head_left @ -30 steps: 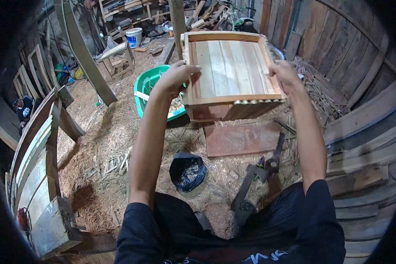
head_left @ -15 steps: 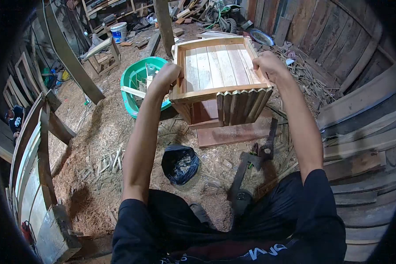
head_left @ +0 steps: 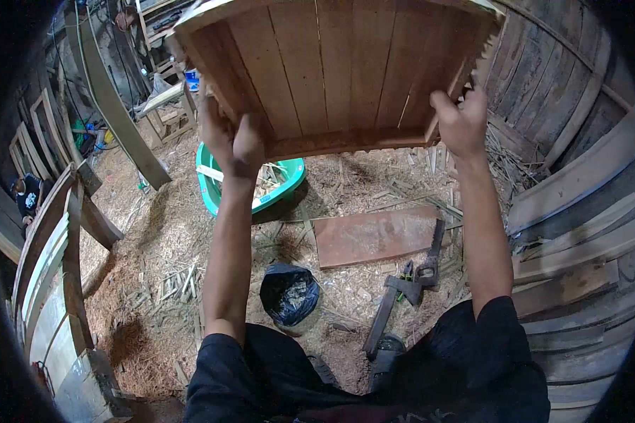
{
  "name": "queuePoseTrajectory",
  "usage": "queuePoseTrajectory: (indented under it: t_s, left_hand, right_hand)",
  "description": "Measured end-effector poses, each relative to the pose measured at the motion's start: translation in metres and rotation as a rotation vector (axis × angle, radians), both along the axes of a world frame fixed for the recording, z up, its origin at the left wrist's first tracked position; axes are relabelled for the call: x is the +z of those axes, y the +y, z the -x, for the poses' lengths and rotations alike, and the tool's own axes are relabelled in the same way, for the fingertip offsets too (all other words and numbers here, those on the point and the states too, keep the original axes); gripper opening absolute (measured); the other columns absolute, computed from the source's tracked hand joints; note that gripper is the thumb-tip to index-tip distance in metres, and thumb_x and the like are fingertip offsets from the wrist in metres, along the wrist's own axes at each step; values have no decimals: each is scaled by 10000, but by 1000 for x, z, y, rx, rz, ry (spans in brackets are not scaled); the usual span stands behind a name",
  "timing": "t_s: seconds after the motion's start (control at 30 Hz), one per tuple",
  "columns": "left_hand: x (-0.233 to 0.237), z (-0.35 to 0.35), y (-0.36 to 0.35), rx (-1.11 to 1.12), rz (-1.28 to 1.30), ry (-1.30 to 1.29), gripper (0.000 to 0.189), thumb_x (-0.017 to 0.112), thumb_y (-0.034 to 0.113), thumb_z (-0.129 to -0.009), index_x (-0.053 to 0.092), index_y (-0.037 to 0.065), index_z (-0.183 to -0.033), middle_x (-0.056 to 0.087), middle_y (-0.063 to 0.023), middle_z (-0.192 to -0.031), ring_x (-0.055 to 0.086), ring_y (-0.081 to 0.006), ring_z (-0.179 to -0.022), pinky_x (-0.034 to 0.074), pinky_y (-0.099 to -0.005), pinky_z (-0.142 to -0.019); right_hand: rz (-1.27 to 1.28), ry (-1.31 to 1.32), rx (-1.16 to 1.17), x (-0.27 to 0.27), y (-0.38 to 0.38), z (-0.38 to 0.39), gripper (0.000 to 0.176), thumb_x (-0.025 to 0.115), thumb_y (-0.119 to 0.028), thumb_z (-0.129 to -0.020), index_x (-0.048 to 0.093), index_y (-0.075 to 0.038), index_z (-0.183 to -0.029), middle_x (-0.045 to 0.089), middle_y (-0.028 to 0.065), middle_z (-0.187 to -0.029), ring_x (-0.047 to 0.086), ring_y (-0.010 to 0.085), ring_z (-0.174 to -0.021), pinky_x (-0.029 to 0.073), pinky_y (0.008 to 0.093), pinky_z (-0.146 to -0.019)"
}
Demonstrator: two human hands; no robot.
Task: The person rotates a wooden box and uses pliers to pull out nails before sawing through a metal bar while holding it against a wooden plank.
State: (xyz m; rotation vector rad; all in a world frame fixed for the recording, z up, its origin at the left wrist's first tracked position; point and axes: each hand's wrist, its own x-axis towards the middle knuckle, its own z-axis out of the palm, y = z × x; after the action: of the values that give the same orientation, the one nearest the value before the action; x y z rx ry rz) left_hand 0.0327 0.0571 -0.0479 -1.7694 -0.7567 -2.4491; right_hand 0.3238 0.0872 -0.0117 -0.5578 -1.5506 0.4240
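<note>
A wooden box-like frame (head_left: 339, 67) is raised in front of me, with planks lined up side by side inside its rim. Its upper part runs out of the view. My left hand (head_left: 233, 141) grips the lower left side, thumb showing at the edge. On the right side, my right hand (head_left: 462, 120) is closed around the edge, with its fingers partly hidden behind the wood. Below the frame, a reddish board (head_left: 377, 236) lies on the floor. Behind my left forearm stands a green basin (head_left: 279, 196) with wood scraps in it.
A hatchet (head_left: 384, 314) and a handsaw (head_left: 428, 270) lie near my feet. A black plastic bag (head_left: 289, 299) sits between my arms on the sawdust. Curved timber (head_left: 70, 261) stands at left, beyond which a person (head_left: 28, 197) is visible. Boards (head_left: 578, 275) are stacked at right.
Both hands have lifted the wooden frame up and closer, tilting it so a planked face fills the top of the view. The reddish board beneath is now more exposed.
</note>
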Motion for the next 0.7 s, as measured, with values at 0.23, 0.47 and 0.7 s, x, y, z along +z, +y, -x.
queuePoseTrajectory:
  t_s: [0.23,0.47,0.7]
  left_hand:
    - [10,16,-6,52,30,-30,703,497,-8,-698,423,-33,-1397,543,-135,-1237,551,-213,-1114,427,-310,-976]
    - [14,16,-21,40,223,4,447,497,22,-749,533,-55,-1188,609,-76,-934,564,-129,-798,449,-238,-695]
    - [12,18,-18,-19,248,-7,427,491,-1,-764,534,-46,-1186,582,-56,-850,524,-83,-696,425,-221,-609]
  right_hand:
    - [-33,17,-12,5,-18,8,332,530,-8,-791,576,68,-1111,662,110,-973,607,155,-889,482,319,-804]
    - [-31,4,26,11,-29,17,377,526,-16,-795,571,77,-1158,664,103,-994,610,136,-877,491,286,-793]
    - [43,-58,3,12,-27,16,374,542,-38,-807,575,71,-1163,670,116,-1016,622,143,-894,491,290,-795]
